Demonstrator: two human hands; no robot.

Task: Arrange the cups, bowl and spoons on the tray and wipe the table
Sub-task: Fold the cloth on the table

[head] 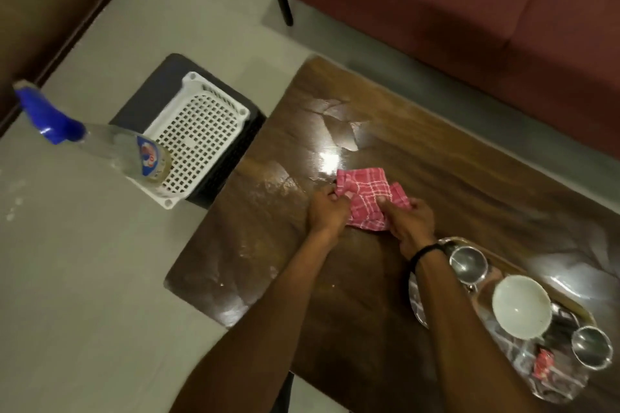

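Observation:
A red checked cloth [365,193] lies bunched on the dark wooden table [436,178]. My left hand [327,211] grips its left edge and my right hand [409,223] grips its right side. At the table's right end a shiny steel tray [419,305] carries a white bowl [521,305] between two steel cups, one [468,261] near my right wrist and one [592,347] further right. Dark spoon-like items [560,322] lie beside the bowl, too blurred to make out. A small red packet [541,367] also rests on the tray.
A spray bottle [110,144] with a blue trigger head stands at the left in a white plastic basket [198,141] on a dark stool. A maroon sofa [469,10] runs along the far side. Wet streaks shine on the table top near the cloth.

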